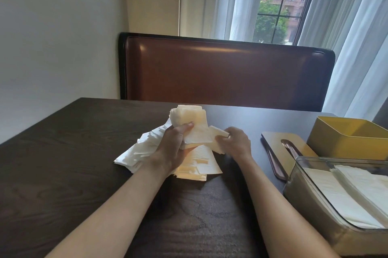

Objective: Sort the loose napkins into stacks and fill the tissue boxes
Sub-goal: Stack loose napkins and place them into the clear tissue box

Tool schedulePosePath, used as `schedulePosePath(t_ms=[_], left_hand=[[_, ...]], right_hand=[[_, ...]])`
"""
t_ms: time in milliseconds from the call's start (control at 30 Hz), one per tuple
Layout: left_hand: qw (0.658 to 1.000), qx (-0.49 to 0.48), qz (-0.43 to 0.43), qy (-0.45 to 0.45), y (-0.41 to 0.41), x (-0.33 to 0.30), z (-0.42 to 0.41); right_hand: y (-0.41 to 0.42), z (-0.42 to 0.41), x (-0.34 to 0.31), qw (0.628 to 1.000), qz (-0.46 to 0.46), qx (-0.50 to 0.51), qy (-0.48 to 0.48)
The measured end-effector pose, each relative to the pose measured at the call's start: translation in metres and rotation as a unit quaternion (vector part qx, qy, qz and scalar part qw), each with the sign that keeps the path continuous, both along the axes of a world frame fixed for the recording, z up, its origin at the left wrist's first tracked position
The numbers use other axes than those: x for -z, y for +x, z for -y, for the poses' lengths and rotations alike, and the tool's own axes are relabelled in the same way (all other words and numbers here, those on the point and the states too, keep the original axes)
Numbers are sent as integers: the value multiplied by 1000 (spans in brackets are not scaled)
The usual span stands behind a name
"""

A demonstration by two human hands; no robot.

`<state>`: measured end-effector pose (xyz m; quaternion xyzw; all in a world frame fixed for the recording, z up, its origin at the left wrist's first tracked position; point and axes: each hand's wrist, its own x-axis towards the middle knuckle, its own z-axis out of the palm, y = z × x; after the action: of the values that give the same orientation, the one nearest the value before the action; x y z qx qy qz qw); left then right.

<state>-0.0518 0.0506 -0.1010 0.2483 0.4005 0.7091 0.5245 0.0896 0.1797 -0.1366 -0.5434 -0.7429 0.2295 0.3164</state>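
A pile of loose white napkins (pixel 136 152) lies on the dark wooden table (pixel 63 173), spreading to the left and toward me. My left hand (pixel 174 146) is closed around a thick stack of napkins (pixel 189 119) held upright above the pile. My right hand (pixel 236 141) pinches a few napkins (pixel 218 131) at the stack's right edge. A clear-rimmed tissue box (pixel 315 199) at the near right holds flat white napkins (pixel 361 186). Behind it stands an empty yellow tissue box (pixel 344 142).
A flat tan lid with a dark oval slot (pixel 279 148) lies between my right hand and the boxes. A brown leather bench back (pixel 226 72) runs along the table's far edge. Behind it are a window and sheer curtains (pixel 357 26).
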Motion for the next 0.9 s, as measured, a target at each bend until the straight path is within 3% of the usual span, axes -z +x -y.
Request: schedulePosePath(t_ms=[100, 167, 467, 567, 633, 767, 900], left_hand=[[1000, -7, -2, -2, 1, 1, 0], [1000, -11, -2, -6, 2, 0, 1], [1000, -19, 9, -16, 1, -1, 2], [1000, -18, 10, -15, 2, -1, 2], [1000, -16, 8, -15, 3, -2, 3], [999, -33, 21, -25, 4, -4, 3], [999, -40, 17, -29, 5, -3, 1]], right_hand=[[6, 4, -8, 977, -207, -33, -46], [7, 10, -12, 960, -270, -51, -55], [10, 16, -17, 944, -311, -63, -86], [11, 15, -21, 961, -274, -31, -28], [13, 22, -32, 951, -309, -29, 5], [17, 43, -55, 861, -489, -136, -47], [16, 56, -64, 797, -542, -223, -147]])
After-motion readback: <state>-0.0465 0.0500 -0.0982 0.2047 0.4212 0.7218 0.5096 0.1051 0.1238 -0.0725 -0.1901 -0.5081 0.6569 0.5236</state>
